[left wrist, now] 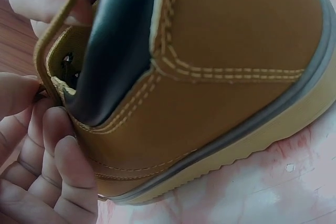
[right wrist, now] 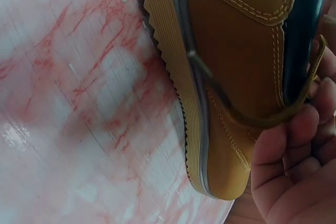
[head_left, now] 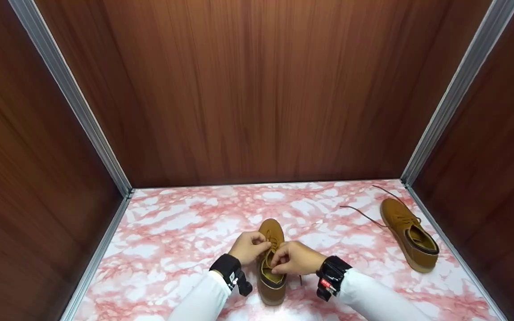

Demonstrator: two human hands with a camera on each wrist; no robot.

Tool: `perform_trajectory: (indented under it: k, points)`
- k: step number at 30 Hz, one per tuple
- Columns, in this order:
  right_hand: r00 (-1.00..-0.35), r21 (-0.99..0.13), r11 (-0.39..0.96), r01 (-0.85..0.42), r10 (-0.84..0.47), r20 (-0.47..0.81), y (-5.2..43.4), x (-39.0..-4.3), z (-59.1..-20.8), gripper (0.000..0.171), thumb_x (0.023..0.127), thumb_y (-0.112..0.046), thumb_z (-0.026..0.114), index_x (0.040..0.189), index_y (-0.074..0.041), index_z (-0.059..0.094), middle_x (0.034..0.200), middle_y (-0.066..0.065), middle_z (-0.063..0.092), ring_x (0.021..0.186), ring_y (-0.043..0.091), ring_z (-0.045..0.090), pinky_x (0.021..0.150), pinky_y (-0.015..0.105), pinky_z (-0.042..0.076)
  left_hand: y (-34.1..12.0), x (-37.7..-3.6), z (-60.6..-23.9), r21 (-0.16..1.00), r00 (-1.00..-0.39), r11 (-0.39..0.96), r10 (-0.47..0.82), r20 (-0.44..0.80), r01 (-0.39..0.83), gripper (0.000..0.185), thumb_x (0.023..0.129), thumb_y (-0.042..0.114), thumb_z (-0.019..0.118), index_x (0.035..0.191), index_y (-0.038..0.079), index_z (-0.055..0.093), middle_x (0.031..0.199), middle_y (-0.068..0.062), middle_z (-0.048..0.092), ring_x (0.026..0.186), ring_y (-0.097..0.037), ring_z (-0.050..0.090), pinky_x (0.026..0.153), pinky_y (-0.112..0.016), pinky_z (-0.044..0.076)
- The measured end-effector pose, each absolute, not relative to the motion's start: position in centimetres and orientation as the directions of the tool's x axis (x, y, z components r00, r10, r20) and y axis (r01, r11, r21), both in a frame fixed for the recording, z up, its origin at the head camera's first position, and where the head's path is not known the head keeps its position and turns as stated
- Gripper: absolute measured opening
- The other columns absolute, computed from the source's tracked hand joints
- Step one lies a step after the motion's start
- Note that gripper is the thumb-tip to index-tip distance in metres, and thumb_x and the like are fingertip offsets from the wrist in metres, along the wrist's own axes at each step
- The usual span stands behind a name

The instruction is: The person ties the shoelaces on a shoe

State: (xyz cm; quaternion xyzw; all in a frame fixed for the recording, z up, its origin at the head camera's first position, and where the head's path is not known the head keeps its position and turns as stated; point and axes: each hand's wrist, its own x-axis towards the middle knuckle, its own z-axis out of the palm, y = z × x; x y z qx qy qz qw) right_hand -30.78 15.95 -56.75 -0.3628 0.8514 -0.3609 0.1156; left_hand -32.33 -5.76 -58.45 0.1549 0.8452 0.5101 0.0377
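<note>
Laces [head_left: 271, 248] of the shoe [head_left: 271, 267] at lower centre on the tabletop [head_left: 172, 240] are pinched by both hands [head_left: 249, 247] [head_left: 296, 258]; being thin, limp and likely slippery, they are best gripped near the eyelets.

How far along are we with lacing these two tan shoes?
No shoe looks finished. In hand: the near tan suede shoe, where the left hand and right hand each pinch its brown lace over the eyelets; no knot shows. Left: the second tan shoe at the right of the pink marbled surface, its laces trailing loose.
</note>
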Motion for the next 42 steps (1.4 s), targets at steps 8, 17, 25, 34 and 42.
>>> perform_trajectory:
  k: [8, 17, 25, 34, 42]
  points:
    - [-0.721, -0.694, 0.482, -0.535, -0.689, 0.077, 15.82, -30.64, -57.03, 0.005, 0.087, -0.019, 0.084, 0.089, -0.016, 0.081, 0.083, -0.002, 0.066, 0.073, -0.006, 0.052, 0.066, 0.014, 0.047, -5.76, -32.20, -58.86, 0.899, -0.954, 0.395, 0.289, 0.076, 0.191, 0.016, 0.095, 0.016, 0.075, 0.090, 0.002, 0.072, 0.072, 0.007, 0.060, 0.064, -0.004, 0.056, 0.059, -0.017, 0.047]
    - [-0.727, -0.697, 0.476, -0.536, -0.680, 0.095, 16.04, -30.68, -57.22, 0.007, 0.090, -0.022, 0.082, 0.087, -0.017, 0.079, 0.081, -0.003, 0.067, 0.071, -0.006, 0.052, 0.064, 0.015, 0.048, -5.73, -31.99, -59.39, 0.916, -0.960, 0.368, 0.275, 0.057, 0.160, 0.017, 0.097, 0.017, 0.073, 0.091, 0.000, 0.070, 0.072, 0.007, 0.056, 0.063, -0.007, 0.056, 0.059, -0.018, 0.049]
    - [-0.758, -0.720, 0.501, -0.481, -0.649, 0.056, 16.27, -30.82, -57.44, 0.008, 0.090, -0.021, 0.081, 0.084, -0.017, 0.077, 0.075, -0.003, 0.068, 0.065, -0.005, 0.052, 0.061, 0.014, 0.045, -5.71, -31.78, -59.30, 0.929, -0.960, 0.341, 0.277, 0.050, 0.146, 0.018, 0.098, 0.016, 0.072, 0.092, -0.001, 0.068, 0.072, 0.006, 0.055, 0.064, -0.010, 0.056, 0.060, -0.019, 0.049]
    - [-0.761, -0.725, 0.501, -0.472, -0.648, 0.047, 16.33, -30.73, -57.27, 0.007, 0.090, -0.018, 0.081, 0.084, -0.016, 0.077, 0.074, 0.000, 0.069, 0.064, -0.005, 0.052, 0.060, 0.013, 0.043, -5.69, -31.72, -59.05, 0.937, -0.956, 0.322, 0.292, 0.034, 0.132, 0.017, 0.099, 0.013, 0.068, 0.091, -0.002, 0.066, 0.072, 0.007, 0.054, 0.064, -0.012, 0.056, 0.059, -0.019, 0.048]
    - [-0.759, -0.740, 0.498, -0.452, -0.650, 0.026, 16.60, -30.51, -56.63, 0.007, 0.093, -0.015, 0.076, 0.086, -0.015, 0.075, 0.080, -0.003, 0.071, 0.068, -0.004, 0.055, 0.062, 0.015, 0.048, -5.51, -31.54, -58.87, 0.944, -0.959, 0.316, 0.282, 0.006, 0.099, 0.015, 0.098, 0.011, 0.067, 0.089, 0.000, 0.062, 0.073, 0.007, 0.053, 0.065, -0.010, 0.055, 0.060, -0.018, 0.048]
